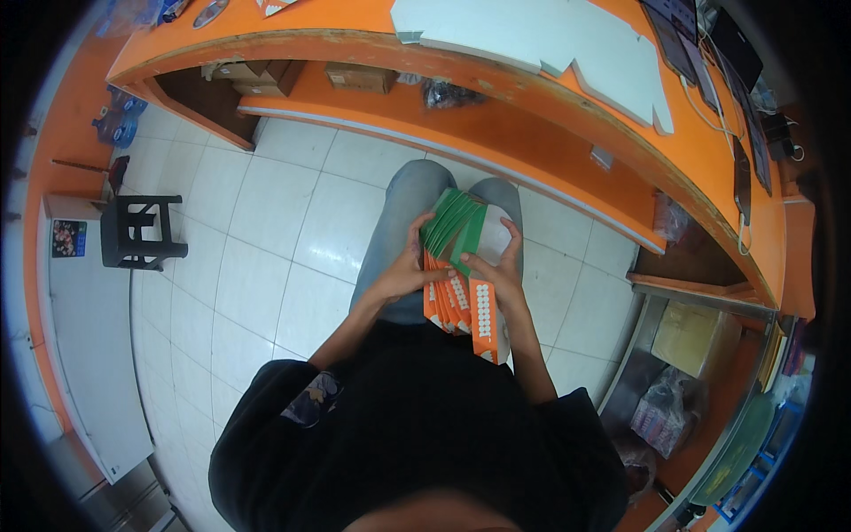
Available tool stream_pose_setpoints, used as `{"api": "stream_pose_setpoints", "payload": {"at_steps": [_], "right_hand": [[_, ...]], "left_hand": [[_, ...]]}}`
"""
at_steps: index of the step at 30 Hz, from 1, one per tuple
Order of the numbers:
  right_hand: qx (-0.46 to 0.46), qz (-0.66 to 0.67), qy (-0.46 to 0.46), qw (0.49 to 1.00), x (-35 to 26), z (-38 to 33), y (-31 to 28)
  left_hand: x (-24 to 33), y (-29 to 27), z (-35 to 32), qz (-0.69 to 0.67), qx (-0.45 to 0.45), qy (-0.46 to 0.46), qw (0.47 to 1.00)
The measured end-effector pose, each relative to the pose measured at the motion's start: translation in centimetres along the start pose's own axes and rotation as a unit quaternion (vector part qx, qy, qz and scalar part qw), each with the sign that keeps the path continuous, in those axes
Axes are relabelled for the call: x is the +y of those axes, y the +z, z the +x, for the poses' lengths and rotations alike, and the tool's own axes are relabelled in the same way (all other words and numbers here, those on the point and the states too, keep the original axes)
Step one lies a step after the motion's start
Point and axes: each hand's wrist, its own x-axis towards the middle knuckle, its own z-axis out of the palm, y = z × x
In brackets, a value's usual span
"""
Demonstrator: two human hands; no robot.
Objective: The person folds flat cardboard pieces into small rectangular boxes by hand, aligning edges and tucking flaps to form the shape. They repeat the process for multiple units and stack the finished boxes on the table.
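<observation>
Over my lap, both hands are closed on flat folded cartons coloured green, orange and white. My left hand (409, 271) grips a fanned stack of cartons (450, 222) along its left side, with the thumb across the orange part. On the other side, my right hand (503, 273) pinches a carton (483, 310), its thumb on the green panel and its fingers around the white edge. This carton lies against the stack, its orange strip with white markings hanging lower. My jeans (390, 239) show beneath. The undersides of the cartons are hidden.
A curved orange counter (346, 49) stands ahead, with a white board (532, 40) on top and cardboard boxes (359, 77) on its shelf. A black stool (142, 232) is on the left of the tiled floor. Shelves with bagged goods (660, 412) stand at right.
</observation>
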Motion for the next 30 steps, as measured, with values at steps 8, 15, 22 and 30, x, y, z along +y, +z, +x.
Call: {"api": "stream_pose_setpoints", "payload": {"at_steps": [8, 15, 22, 30], "right_hand": [[0.104, -0.062, -0.236, 0.964, -2.0, 2.1, 3.4], [0.009, 0.167, -0.317, 0.934, -7.5, 2.3, 4.1], [-0.047, 0.190, -0.387, 0.901, -10.1, 1.4, 9.6], [-0.238, -0.161, -0.399, 0.871, -20.1, 4.3, 8.0]], "left_hand": [[3.6, 2.3, -1.6, -0.014, 0.002, 0.131, 0.991], [6.6, 2.1, -0.6, -0.244, 0.010, 0.167, 0.955], [6.5, 0.1, -2.5, -0.156, -0.120, -0.062, 0.979], [8.0, -2.0, -2.8, -0.250, 0.064, 0.123, 0.958]]}}
